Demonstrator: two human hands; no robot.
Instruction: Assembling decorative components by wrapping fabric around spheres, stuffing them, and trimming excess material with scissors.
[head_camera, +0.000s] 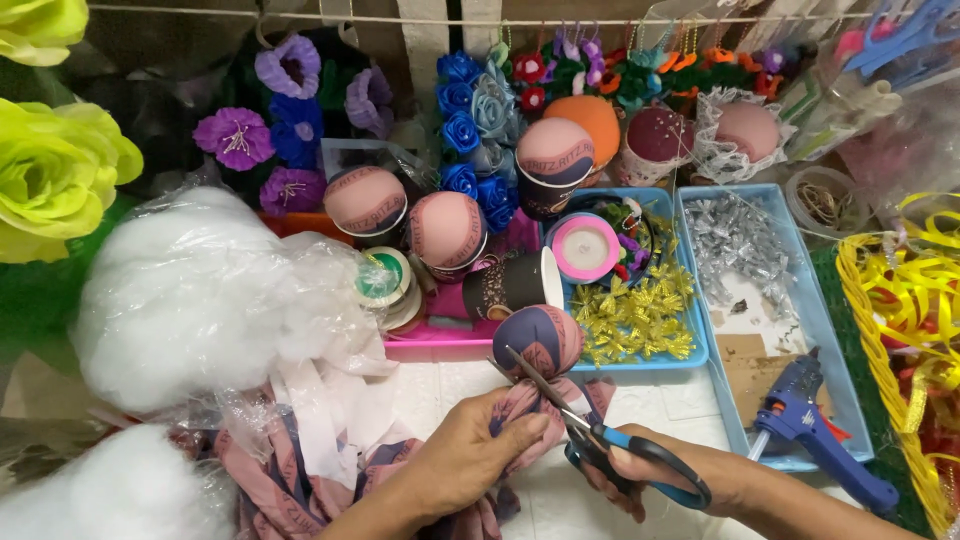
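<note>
My left hand (470, 455) pinches the gathered neck of a stuffed fabric ball (540, 338), pink and dark blue, with loose cloth hanging below the grip. In my right hand (640, 475) are blue-handled scissors (600, 435); their blades are apart and cross the fabric just under the ball. More of the same patterned cloth (290, 480) lies in a heap under my left forearm.
A bag of white stuffing (190, 295) fills the left. Finished fabric-topped cups (445, 235) and paper cups stand behind, with artificial flowers (470, 130). Blue trays (800, 310) hold gold and silver trims. A blue glue gun (815, 430) lies at right, yellow ribbon (900, 300) beyond.
</note>
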